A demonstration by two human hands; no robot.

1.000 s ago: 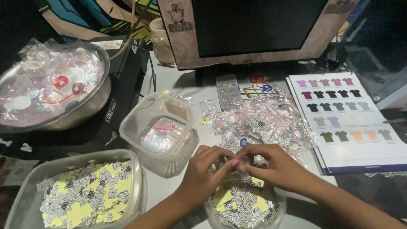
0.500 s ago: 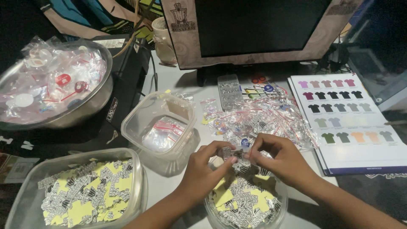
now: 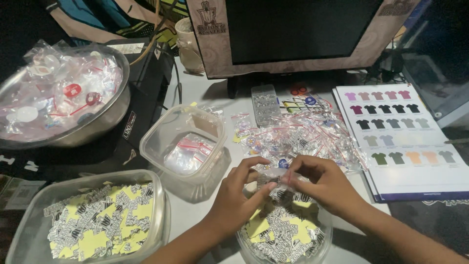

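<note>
**Two hands pinching a small clear bag above the sticker tub**

I am looking down on a pale grey desk crowded with containers, in a dim room. A dark monitor is standing at the back, a steel bowl of bagged pieces is sitting far left, and a colour chart of shirts is lying on the right. A square clear tub is holding a few red-striped bags, and a large tray of yellow-backed stickers is filling the near left corner.

Compared with half a second earlier, both hands are sitting a touch lower and closer together, and the bag is now lying flatter between them.

My left hand and right hand are meeting over the round tub of stickers, fingers narrowed into pinches on a small clear bag. The bag is looking thin and glossy, with a black-and-white sticker showing inside. Just beyond it, a heap of filled bags is spreading across the desk.
</note>
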